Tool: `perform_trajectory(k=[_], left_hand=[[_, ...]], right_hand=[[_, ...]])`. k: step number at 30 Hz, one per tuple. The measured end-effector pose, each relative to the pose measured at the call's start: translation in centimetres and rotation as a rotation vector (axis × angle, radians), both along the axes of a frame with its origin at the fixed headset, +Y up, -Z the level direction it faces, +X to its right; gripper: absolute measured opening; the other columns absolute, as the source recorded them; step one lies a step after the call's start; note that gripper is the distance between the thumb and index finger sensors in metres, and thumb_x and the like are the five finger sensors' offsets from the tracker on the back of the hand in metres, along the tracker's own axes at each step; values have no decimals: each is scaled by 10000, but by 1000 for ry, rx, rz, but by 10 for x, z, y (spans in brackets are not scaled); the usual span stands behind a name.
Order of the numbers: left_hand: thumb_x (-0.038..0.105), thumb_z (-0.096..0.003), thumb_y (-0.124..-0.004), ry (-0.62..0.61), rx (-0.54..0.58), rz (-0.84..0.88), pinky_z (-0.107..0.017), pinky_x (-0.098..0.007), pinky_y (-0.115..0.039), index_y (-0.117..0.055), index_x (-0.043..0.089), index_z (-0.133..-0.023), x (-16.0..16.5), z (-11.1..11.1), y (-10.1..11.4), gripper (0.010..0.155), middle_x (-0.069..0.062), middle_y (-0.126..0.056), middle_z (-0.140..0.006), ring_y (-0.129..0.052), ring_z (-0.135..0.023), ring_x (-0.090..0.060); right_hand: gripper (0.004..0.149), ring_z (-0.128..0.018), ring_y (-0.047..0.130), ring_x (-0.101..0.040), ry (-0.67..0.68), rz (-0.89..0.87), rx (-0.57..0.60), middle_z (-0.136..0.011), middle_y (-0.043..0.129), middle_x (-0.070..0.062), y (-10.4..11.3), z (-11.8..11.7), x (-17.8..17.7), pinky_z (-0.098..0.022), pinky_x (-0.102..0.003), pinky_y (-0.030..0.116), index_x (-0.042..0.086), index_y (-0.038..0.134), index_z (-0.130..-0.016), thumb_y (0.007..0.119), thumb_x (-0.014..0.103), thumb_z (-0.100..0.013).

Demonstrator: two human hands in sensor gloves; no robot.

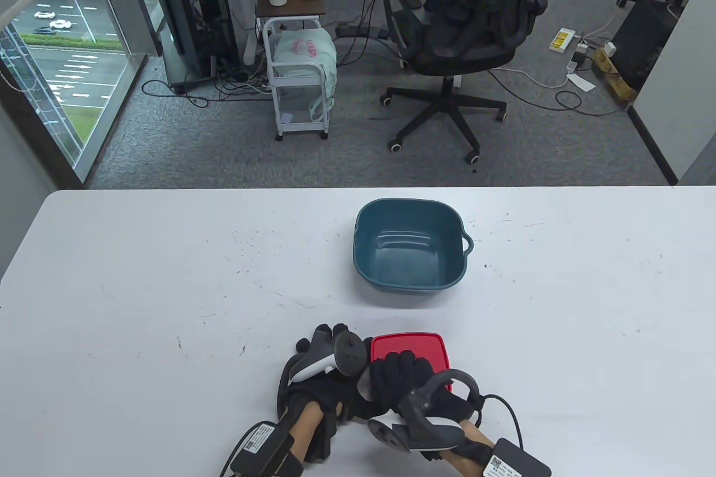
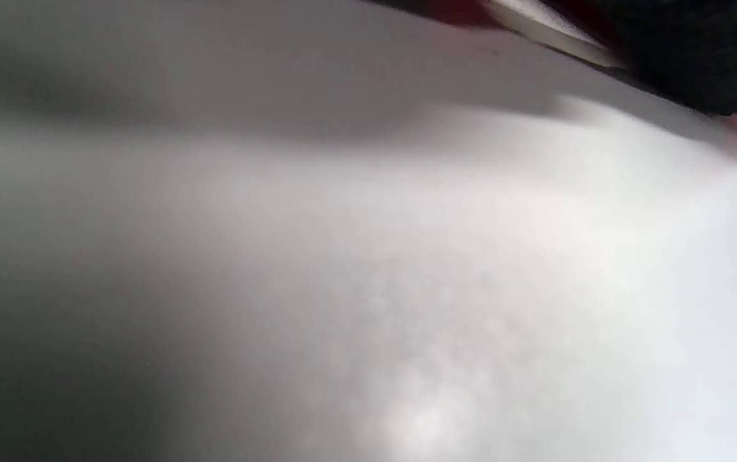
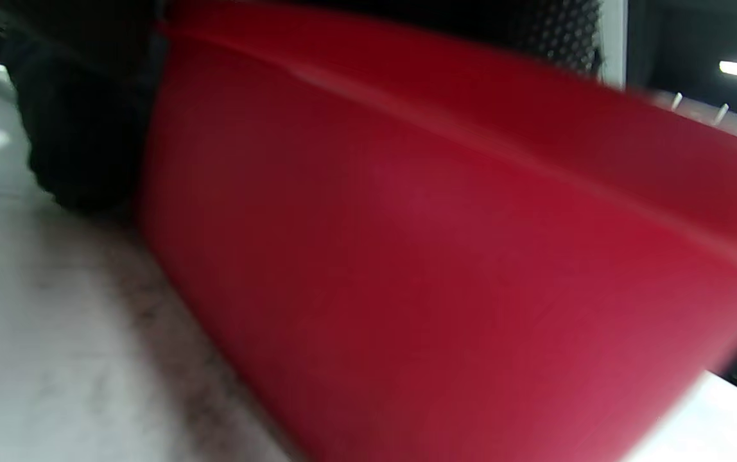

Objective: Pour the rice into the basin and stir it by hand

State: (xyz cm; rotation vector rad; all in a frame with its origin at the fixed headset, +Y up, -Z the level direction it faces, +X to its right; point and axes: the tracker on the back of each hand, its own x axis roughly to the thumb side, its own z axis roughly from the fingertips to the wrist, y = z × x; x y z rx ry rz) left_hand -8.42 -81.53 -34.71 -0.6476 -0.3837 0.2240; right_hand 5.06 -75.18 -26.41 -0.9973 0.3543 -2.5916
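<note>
Two gloved hands are at the near edge of the white table (image 1: 168, 275), close together around a red container (image 1: 411, 345) with its red lid on. The container sits flat on the table near the middle of the near edge. It is roughly square with rounded corners, so no clear long axis can be stated; its lid faces straight up. Its contents cannot be seen, as lid and walls are opaque.

The right hand (image 1: 405, 379) lies on top of the lid, fingers curled over the lid's near-left part; whether they actually clamp the rim or only rest there cannot be told. The right wrist view shows the container's red side wall (image 3: 445, 256) filling most of the picture, standing on the table surface, with a dark gloved finger (image 3: 79, 141) against its left end.

The left hand (image 1: 319, 371) is just beside the container's left side, fingers reaching toward that wall; the tracker on its back hides the contact, so its grip cannot be determined. The left wrist view is blurred: mostly bare table, with a strip of red and a dark glove at the top right corner.

The blue basin (image 1: 411, 245) stands upright farther in, toward the table's far edge, well apart from the container and directly beyond it. It is a rounded square with a small handle pointing to the right. Nothing is visible inside it.
</note>
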Motion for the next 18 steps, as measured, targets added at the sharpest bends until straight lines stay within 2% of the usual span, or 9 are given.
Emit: perform_trajectory(k=[3,9,16,17,18], left_hand=[[803,-172,-748,2,-14,-28,-559,-850,16,5,387,-1103,3,1,-2,1268,-242,226,-1065,192,-939,-633],[801,-161,-749,7,-9,-38,-566,-850,8,6,391,-1096,4,1,-2,1270,-240,225,-1066,185,-942,-637],[797,-153,-741,13,-7,-52,-573,-847,6,13,385,-1085,6,2,-2,1267,-238,224,-1065,182,-943,-637],[796,-155,-744,13,-5,-52,-574,-847,6,14,385,-1086,6,2,-2,1269,-239,223,-1066,182,-944,-636],[795,-155,-744,14,-4,-54,-575,-847,4,12,383,-1087,6,2,-2,1269,-239,222,-1067,179,-946,-637]], right_hand=[[717,-440,1041,-451,29,19,42,-660,997,-231,-2,2,-2,-255,-515,927,22,863,-788,792,578,-341],[665,-316,1074,-475,125,80,104,-549,1027,-299,-4,8,-10,-146,-514,950,-77,891,-700,787,486,-361],[637,-259,1087,-464,154,20,129,-493,1050,-293,-5,8,-6,-100,-502,960,-79,923,-649,750,462,-361],[610,-247,1108,-432,113,-63,165,-478,1072,-258,1,8,0,-90,-478,977,-49,940,-634,712,450,-368],[597,-238,1103,-435,124,-141,72,-469,1074,-261,7,-2,4,-85,-484,969,-57,941,-630,706,430,-378]])
